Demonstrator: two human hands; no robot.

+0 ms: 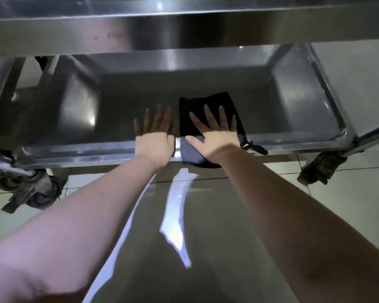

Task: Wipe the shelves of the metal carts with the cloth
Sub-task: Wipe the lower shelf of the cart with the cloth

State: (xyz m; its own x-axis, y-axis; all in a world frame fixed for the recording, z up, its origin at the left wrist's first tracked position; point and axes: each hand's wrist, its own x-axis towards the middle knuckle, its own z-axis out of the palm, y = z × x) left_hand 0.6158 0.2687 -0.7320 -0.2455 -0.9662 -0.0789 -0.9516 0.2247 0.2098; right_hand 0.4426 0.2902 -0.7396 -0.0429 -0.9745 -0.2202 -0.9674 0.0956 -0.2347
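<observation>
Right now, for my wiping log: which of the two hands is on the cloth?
The right hand: it lies flat on the dark cloth, while the left hand rests on the bare lower shelf beside it.

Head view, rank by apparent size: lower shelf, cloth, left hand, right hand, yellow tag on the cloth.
1. lower shelf
2. cloth
3. left hand and right hand: they look about alike, so not ranked against each other
4. yellow tag, by far the smallest
</observation>
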